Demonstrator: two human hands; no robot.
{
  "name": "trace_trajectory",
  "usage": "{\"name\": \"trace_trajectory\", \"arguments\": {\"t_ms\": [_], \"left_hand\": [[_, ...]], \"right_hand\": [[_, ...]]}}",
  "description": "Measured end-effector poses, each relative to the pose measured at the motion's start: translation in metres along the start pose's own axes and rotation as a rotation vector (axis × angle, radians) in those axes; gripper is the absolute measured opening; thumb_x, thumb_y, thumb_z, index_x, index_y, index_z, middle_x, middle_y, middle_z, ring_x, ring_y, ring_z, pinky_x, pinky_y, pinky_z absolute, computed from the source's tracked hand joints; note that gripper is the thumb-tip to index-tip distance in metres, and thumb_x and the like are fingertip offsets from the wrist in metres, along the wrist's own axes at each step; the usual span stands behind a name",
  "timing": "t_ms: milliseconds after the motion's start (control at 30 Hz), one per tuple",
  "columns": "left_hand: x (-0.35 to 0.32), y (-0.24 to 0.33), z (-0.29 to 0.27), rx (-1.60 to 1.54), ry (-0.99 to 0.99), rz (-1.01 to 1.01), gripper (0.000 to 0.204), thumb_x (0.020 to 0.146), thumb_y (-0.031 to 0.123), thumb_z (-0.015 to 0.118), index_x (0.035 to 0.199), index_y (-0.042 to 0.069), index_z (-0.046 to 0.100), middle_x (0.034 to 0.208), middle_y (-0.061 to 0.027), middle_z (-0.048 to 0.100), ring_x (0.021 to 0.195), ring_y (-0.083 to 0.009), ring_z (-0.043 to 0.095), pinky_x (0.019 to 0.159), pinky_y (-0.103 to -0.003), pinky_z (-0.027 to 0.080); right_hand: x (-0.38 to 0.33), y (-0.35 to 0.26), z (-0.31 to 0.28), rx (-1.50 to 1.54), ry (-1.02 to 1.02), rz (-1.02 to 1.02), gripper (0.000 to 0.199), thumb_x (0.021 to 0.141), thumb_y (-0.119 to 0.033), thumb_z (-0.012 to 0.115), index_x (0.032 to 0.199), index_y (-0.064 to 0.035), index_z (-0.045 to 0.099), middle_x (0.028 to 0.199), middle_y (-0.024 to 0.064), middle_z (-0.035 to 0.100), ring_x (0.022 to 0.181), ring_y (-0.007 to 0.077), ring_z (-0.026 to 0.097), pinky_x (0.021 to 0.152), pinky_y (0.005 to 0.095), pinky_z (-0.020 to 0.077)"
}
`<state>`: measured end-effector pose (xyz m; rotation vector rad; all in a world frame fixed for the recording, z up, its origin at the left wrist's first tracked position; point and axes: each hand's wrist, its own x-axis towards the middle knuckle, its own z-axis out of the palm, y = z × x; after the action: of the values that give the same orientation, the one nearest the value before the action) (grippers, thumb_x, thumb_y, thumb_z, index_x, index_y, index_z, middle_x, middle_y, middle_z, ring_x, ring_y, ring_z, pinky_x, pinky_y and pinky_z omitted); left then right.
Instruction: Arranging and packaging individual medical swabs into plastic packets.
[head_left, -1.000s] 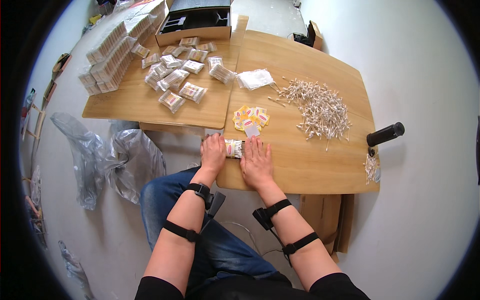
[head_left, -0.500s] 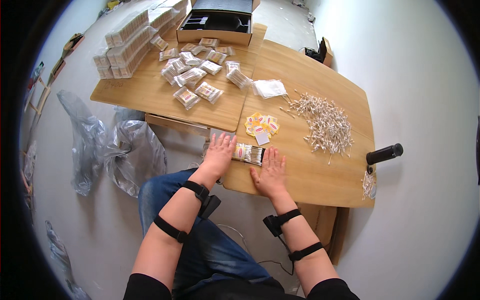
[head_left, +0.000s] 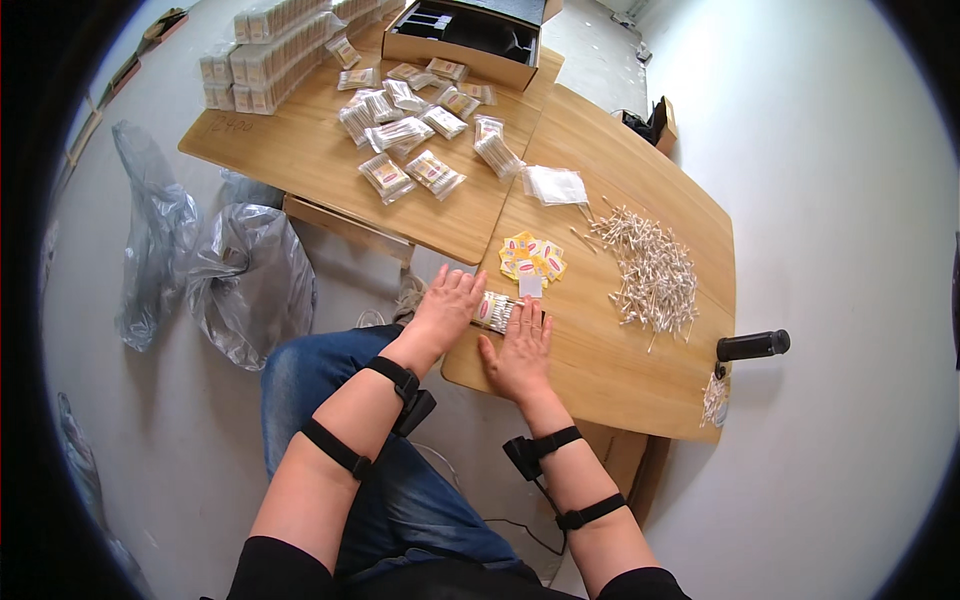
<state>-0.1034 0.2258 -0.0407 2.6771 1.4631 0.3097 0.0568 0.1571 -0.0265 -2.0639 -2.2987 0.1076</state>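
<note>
A small clear pack of cotton swabs point(head_left: 494, 312) with a yellow and white card lies flat near the table's front edge, between my hands. My left hand point(head_left: 443, 312) rests at its left end, fingers stretched out and close together. Over its right end lies my right hand point(head_left: 521, 352), fingers straight, thumb apart, covering some of the swabs. Neither hand is closed around anything. Just beyond the pack is a loose heap of yellow and white cards point(head_left: 532, 258).
A large pile of loose cotton swabs point(head_left: 655, 270) spreads at the right, with white bags point(head_left: 556, 185) beyond it. Filled swab packs point(head_left: 398, 133), stacked bundles point(head_left: 270, 60) and an open box point(head_left: 460, 62) occupy the far left. A black cylinder point(head_left: 752, 346) stands out at the right edge.
My right hand has slid left, onto the right end of the swab pack. My left hand stays at the left end. The whole view has shifted and turned slightly.
</note>
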Motion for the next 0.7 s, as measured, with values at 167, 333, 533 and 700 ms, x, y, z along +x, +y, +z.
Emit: {"name": "trace_trajectory", "arguments": {"t_ms": [167,333,533,700], "left_hand": [[0.000,0.000,0.006,-0.001,0.006,-0.006,0.054,0.089,0.014,0.044,0.141,0.001,0.038,0.120,-0.0100,0.052,0.119,-0.0245,0.046,0.113,-0.044,0.025],[-0.003,0.000,0.011,0.025,0.115,-0.003,0.051,0.088,0.016,0.046,0.138,0.003,0.043,0.115,-0.0088,0.056,0.115,-0.0233,0.049,0.113,-0.046,0.026],[-0.001,0.001,0.013,-0.106,0.056,-0.029,0.057,0.087,0.019,0.051,0.140,0.002,0.040,0.119,-0.0097,0.053,0.120,-0.0245,0.046,0.114,-0.047,0.023],[-0.001,0.000,0.008,-0.020,0.041,0.006,0.056,0.087,0.019,0.051,0.140,0.003,0.041,0.120,-0.0093,0.053,0.120,-0.0237,0.046,0.115,-0.048,0.022]], "right_hand": [[-0.003,0.013,0.010,0.175,0.128,0.049,0.085,0.094,-0.054,0.040,0.146,0.0100,0.022,0.154,0.0265,0.020,0.145,0.0356,0.015,0.118,0.0485,0.0073],[0.003,-0.002,0.003,0.036,0.018,0.092,0.086,0.093,-0.056,0.040,0.146,0.0087,0.021,0.155,0.0244,0.020,0.146,0.0345,0.014,0.117,0.0496,0.0075],[0.007,-0.017,0.006,-0.043,-0.004,0.033,0.087,0.092,-0.057,0.041,0.146,0.0089,0.021,0.155,0.0235,0.020,0.146,0.0337,0.014,0.117,0.0511,0.0059],[0.012,-0.028,0.011,-0.019,0.016,-0.006,0.087,0.091,-0.055,0.044,0.146,0.0093,0.023,0.155,0.0235,0.020,0.146,0.0339,0.014,0.117,0.0505,0.0058]]}}
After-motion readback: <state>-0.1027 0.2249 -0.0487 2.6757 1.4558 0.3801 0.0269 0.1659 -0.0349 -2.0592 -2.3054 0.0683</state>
